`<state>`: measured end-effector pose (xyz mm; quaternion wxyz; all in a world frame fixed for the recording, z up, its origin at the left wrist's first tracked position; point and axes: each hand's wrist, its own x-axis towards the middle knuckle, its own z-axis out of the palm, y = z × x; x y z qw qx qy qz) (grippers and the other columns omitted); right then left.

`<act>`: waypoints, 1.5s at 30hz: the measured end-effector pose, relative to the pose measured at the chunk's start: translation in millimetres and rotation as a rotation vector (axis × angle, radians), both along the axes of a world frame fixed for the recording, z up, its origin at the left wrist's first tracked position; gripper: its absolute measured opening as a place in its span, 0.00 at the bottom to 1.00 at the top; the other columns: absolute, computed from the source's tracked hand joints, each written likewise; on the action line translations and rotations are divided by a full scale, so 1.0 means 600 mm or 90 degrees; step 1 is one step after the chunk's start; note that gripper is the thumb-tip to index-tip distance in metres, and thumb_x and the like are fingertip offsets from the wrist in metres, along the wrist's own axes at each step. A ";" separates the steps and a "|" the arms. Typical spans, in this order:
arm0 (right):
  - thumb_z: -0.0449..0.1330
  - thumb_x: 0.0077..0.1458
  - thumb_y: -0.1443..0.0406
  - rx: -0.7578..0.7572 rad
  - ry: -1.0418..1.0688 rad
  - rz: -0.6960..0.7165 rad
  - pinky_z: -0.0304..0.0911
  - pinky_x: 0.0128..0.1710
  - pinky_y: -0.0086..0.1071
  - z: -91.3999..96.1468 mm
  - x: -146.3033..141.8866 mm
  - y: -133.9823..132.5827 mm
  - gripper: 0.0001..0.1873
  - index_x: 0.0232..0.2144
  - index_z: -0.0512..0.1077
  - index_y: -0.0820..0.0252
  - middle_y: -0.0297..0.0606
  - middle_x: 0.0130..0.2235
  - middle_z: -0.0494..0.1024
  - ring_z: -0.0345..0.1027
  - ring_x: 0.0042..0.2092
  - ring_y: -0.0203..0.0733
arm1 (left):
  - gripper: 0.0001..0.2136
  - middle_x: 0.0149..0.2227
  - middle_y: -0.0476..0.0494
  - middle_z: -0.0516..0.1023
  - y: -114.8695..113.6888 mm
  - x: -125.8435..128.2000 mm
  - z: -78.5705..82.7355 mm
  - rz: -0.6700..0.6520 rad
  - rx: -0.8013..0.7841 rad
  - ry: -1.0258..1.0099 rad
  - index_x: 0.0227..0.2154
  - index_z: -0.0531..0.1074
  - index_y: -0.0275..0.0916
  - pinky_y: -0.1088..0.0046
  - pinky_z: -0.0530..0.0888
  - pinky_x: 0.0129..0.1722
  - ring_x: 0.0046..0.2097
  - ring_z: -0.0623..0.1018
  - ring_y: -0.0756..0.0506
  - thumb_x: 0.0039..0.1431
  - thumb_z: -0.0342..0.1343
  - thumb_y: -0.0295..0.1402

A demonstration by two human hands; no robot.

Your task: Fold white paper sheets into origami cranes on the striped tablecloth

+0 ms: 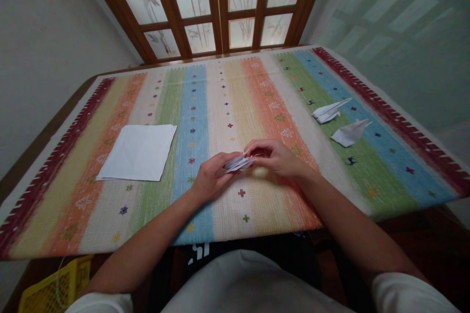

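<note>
Both of my hands meet over the middle of the striped tablecloth [227, 102]. My left hand [211, 176] pinches one end of a small folded white paper [239, 162], fingers closed on it. My right hand [276, 155] grips the other end, its fingers curled over the folds. The paper is held just above the cloth and is partly hidden by my fingers.
A stack of flat white paper sheets [139, 151] lies to the left. Two folded paper planes [329, 111] [350, 132] rest at the right on the green and blue stripes. A wooden framed window [216, 5] is behind the table. A yellow crate [55, 288] sits low left.
</note>
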<state>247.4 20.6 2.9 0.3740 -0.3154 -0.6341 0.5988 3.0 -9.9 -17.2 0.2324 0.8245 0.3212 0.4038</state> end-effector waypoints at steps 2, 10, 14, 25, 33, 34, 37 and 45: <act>0.75 0.53 0.60 0.000 0.000 -0.008 0.73 0.42 0.33 0.003 0.001 -0.002 0.11 0.37 0.83 0.57 0.38 0.38 0.84 0.79 0.39 0.40 | 0.17 0.49 0.39 0.85 0.000 0.000 0.000 -0.001 0.007 -0.004 0.59 0.75 0.42 0.67 0.81 0.49 0.47 0.84 0.44 0.69 0.62 0.31; 0.75 0.53 0.56 0.018 0.007 -0.042 0.74 0.44 0.36 0.000 -0.001 -0.001 0.12 0.35 0.84 0.57 0.39 0.37 0.85 0.80 0.39 0.42 | 0.19 0.49 0.41 0.85 -0.006 0.003 0.003 0.009 -0.054 -0.015 0.58 0.75 0.42 0.71 0.83 0.43 0.46 0.84 0.46 0.65 0.65 0.29; 0.74 0.54 0.54 0.024 -0.007 -0.077 0.76 0.43 0.37 -0.003 -0.008 -0.005 0.13 0.35 0.84 0.56 0.40 0.38 0.85 0.79 0.40 0.43 | 0.20 0.50 0.40 0.85 -0.009 0.005 0.004 0.016 -0.119 -0.040 0.57 0.76 0.41 0.74 0.84 0.40 0.45 0.84 0.46 0.63 0.67 0.32; 0.72 0.54 0.51 0.051 -0.023 -0.196 0.76 0.37 0.36 -0.007 -0.032 -0.011 0.15 0.29 0.83 0.55 0.38 0.32 0.84 0.78 0.33 0.42 | 0.22 0.51 0.41 0.84 -0.011 0.012 0.008 0.060 -0.206 -0.032 0.58 0.75 0.42 0.72 0.84 0.39 0.44 0.84 0.45 0.61 0.68 0.34; 0.68 0.59 0.51 -0.010 0.023 -0.266 0.64 0.22 0.27 -0.005 -0.043 -0.022 0.17 0.44 0.77 0.53 0.30 0.29 0.76 0.66 0.24 0.34 | 0.19 0.48 0.44 0.81 -0.004 0.014 0.004 0.163 -0.141 -0.021 0.53 0.73 0.42 0.75 0.80 0.34 0.42 0.80 0.46 0.60 0.65 0.28; 0.69 0.58 0.51 -0.053 0.032 -0.224 0.63 0.22 0.27 -0.006 -0.047 -0.025 0.19 0.46 0.74 0.53 0.27 0.27 0.75 0.65 0.23 0.34 | 0.18 0.47 0.44 0.80 -0.004 0.014 0.002 0.175 -0.122 -0.019 0.51 0.72 0.42 0.75 0.79 0.33 0.42 0.79 0.46 0.59 0.65 0.27; 0.74 0.53 0.52 -0.113 0.053 -0.145 0.70 0.27 0.29 -0.009 -0.059 -0.031 0.24 0.46 0.70 0.52 0.30 0.32 0.79 0.74 0.28 0.36 | 0.13 0.49 0.42 0.75 -0.004 0.016 0.000 0.170 -0.093 -0.024 0.45 0.71 0.41 0.77 0.78 0.32 0.43 0.77 0.47 0.60 0.66 0.28; 0.66 0.58 0.61 -0.006 -0.035 -0.162 0.71 0.29 0.29 -0.006 -0.056 -0.034 0.10 0.39 0.69 0.54 0.31 0.34 0.75 0.75 0.30 0.35 | 0.10 0.47 0.42 0.75 -0.010 0.017 0.004 0.091 -0.170 -0.070 0.42 0.68 0.41 0.75 0.79 0.32 0.37 0.78 0.50 0.67 0.62 0.38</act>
